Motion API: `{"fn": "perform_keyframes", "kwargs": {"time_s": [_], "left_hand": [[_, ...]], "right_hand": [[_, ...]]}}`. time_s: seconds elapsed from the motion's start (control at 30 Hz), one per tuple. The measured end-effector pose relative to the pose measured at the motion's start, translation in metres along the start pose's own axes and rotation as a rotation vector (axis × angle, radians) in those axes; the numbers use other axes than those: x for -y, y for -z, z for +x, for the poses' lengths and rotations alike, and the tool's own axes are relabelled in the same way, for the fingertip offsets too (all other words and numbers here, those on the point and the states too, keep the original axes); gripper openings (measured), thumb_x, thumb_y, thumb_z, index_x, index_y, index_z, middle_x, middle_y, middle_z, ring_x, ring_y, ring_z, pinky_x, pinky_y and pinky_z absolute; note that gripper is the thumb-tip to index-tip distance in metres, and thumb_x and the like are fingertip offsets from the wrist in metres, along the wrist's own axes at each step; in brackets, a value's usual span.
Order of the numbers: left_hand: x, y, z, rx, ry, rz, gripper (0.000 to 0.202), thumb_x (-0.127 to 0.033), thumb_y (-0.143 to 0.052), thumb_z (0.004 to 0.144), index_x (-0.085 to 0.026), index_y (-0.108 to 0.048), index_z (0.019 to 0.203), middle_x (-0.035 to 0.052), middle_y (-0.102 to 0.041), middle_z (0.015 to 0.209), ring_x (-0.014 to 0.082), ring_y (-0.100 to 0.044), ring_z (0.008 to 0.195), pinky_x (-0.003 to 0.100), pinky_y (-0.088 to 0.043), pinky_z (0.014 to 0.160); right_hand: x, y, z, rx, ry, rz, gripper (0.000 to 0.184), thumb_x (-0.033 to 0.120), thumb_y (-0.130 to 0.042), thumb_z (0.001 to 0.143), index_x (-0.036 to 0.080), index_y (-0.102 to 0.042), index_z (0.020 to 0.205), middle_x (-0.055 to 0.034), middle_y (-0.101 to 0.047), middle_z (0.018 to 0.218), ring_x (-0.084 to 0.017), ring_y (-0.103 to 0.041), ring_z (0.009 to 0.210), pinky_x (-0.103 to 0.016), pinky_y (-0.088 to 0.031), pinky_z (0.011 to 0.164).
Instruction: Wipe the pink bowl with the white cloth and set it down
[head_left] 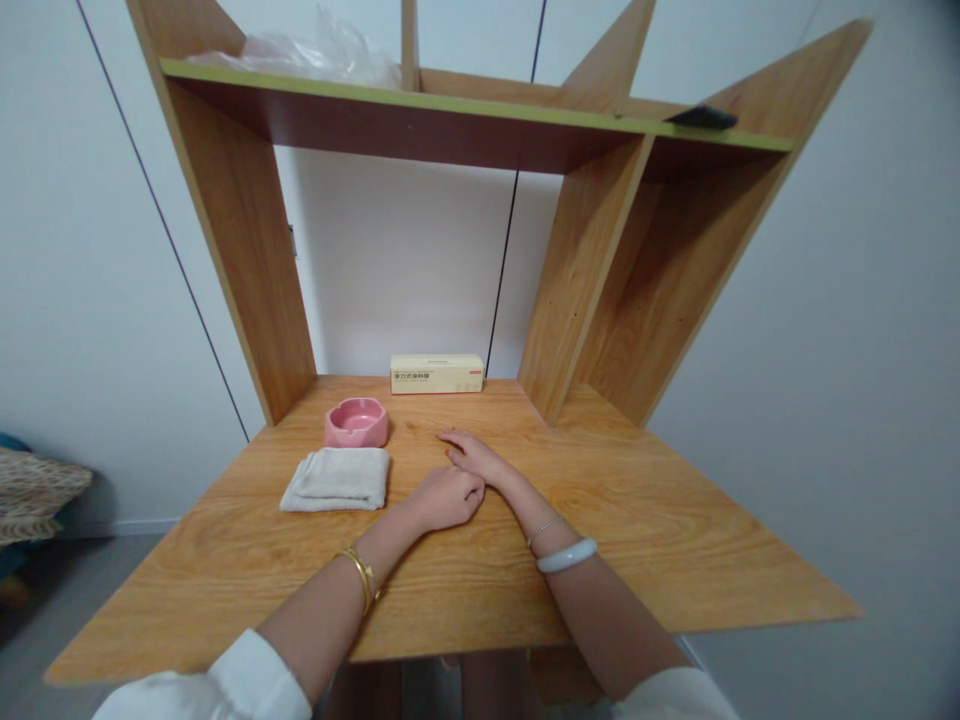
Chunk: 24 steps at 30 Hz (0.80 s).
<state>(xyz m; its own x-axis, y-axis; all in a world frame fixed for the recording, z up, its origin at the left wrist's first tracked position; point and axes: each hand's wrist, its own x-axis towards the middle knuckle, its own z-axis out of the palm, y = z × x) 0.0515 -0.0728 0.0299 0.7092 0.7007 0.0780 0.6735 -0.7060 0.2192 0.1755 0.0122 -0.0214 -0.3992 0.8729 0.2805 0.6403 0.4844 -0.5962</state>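
Note:
My left hand (448, 498) rests on the wooden desk (637, 520), its fingers curled into a fist with no object showing in them. Just beyond it lies my right hand (474, 455), palm down with fingers stretched out to the left and nothing held. The two hands meet or overlap near the right wrist. A folded light grey cloth (337, 479) is to the left of my left hand. Behind the cloth stands a pink ashtray-like bowl (356, 423) with notches in its rim. Farther back, a long cream box (436, 375) with printed lettering stands against the wall.
Upright wooden panels (581, 290) and an overhead shelf (480, 105) with a yellow-green edge frame the desk's back. Clear plastic wrapping (315, 55) lies on the shelf at left, and a flat dark object (703, 118) at right. A patterned fabric (37, 490) shows at far left.

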Motion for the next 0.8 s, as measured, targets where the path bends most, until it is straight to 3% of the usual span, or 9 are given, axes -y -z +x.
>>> {"fn": "perform_keyframes", "kwargs": {"time_s": [0.8], "left_hand": [[-0.0042, 0.0037, -0.0017, 0.016, 0.010, 0.015, 0.027, -0.017, -0.037, 0.084, -0.017, -0.064, 0.080, 0.0068, -0.068, 0.082, 0.0180, -0.059, 0.072, 0.027, -0.041, 0.063]], "right_hand": [[0.0045, 0.0007, -0.0019, -0.015, -0.012, -0.019, 0.043, 0.007, -0.051, 0.076, 0.015, -0.061, 0.117, -0.0106, -0.058, 0.126, -0.021, -0.049, 0.121, -0.040, -0.030, 0.108]]}}
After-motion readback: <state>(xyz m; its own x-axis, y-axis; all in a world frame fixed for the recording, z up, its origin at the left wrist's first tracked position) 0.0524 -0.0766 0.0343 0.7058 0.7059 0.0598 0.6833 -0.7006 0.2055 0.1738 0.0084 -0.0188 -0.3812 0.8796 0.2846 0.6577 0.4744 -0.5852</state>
